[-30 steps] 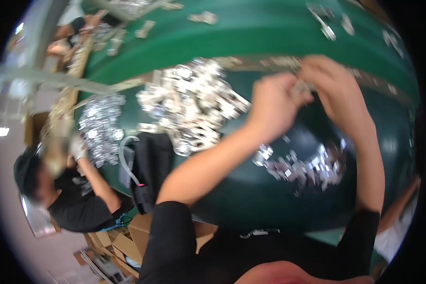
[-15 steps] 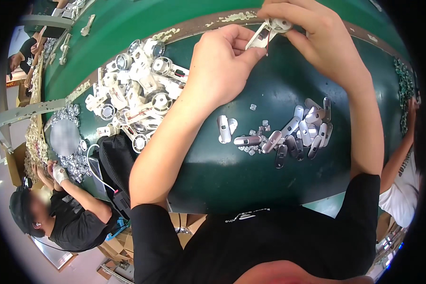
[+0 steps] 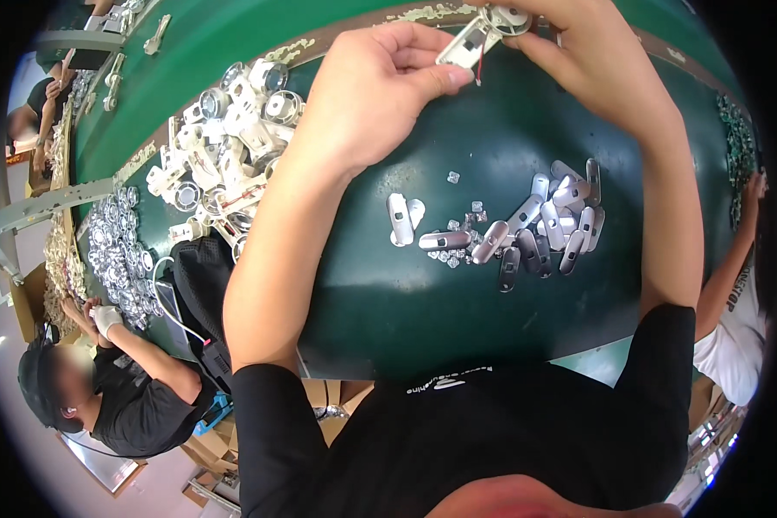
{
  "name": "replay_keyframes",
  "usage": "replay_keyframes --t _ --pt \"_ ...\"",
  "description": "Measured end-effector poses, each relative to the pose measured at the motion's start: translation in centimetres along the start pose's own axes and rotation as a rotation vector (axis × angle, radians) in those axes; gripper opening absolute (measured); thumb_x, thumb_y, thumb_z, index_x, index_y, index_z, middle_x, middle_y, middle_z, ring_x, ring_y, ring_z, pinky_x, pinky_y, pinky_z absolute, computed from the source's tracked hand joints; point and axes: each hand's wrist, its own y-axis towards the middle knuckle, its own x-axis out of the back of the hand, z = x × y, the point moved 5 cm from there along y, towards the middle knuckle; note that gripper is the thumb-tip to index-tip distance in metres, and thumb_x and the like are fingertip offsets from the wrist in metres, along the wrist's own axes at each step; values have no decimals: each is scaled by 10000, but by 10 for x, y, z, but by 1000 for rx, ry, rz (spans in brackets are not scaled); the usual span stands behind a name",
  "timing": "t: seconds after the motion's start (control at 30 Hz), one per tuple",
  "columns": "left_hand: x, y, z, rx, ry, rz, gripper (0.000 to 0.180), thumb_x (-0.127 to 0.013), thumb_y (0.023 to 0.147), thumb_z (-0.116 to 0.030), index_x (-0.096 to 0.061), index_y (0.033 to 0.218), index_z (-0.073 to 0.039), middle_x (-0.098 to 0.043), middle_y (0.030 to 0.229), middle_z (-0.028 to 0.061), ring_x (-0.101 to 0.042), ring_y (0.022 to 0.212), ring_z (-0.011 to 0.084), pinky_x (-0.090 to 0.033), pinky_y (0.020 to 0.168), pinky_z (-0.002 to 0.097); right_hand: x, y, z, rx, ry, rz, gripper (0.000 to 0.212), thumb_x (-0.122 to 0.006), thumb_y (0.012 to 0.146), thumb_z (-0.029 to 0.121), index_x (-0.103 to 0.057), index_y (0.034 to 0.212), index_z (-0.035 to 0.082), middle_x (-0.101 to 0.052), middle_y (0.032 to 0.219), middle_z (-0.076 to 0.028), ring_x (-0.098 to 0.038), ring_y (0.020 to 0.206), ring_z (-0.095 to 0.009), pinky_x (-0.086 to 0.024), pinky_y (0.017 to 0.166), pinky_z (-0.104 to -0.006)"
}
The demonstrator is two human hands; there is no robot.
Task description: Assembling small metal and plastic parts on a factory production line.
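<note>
At the far edge of the table both hands hold one white plastic fan housing [image 3: 464, 47] with a round head and a thin red wire hanging from it. My left hand [image 3: 375, 91] is closed, pinching the handle end between thumb and fingers. Around the round head, partly cut off by the top of the picture, my right hand [image 3: 578, 52] is closed too. Nearer me lies a heap of silver oval covers [image 3: 554, 223], each with a small opening. Small clear plastic pieces [image 3: 453, 177] are scattered beside them.
Left of my forearm is a large pile of white fan housings [image 3: 203, 164]. A black bag [image 3: 205, 281] with a white cable lies nearer me. Shiny round parts [image 3: 116, 250] sit farther left, close to a co-worker [image 3: 138, 388]. Another person [image 3: 738, 319] works at the right.
My left hand has shifted a little left and away from me, still on the housing's handle end. More of the handle shows between the hands. The whole view has also moved slightly.
</note>
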Motion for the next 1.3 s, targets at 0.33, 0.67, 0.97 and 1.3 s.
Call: replay_keyframes --t 0.33,0.67,0.97,1.3 --pt "37 -3 -40 -293 -6 -251 336 -700 957 11 -640 1288 33 -719 1189 124 -700 1043 169 -574 937 297 -4 -10 -7 121 -263 -302 327 -684 827 -27 -647 1143 50 -658 1019 -119 -676 923 -320 -551 767 -400" --pt "-17 -20 -11 -506 663 -234 209 -782 849 -30 -689 1035 -23 -664 924 118 -656 859 298 -538 744 392 -39 -40 -7 186 -244 -108 290 -640 855 60 -632 1143 90 -620 1015 -58 -681 958 -248 -581 731 -372" --pt "-12 -15 3 -464 642 -325 117 -748 861 -47 -676 953 -55 -639 882 93 -650 844 312 -524 741 432 26 -36 -122 -450 -302 -232 531 -776 893 269 -584 1340 56 -661 1246 -187 -686 1085 -383 -567 911 -472" --pt "-13 -15 6 -493 712 -352 164 -746 838 -27 -696 990 -65 -638 935 85 -638 893 304 -525 750 427 66 -14 -315 -963 -485 -308 1176 -580 833 869 -382 1512 -71 -549 1389 -392 -599 1274 -497 -500 1063 -524"
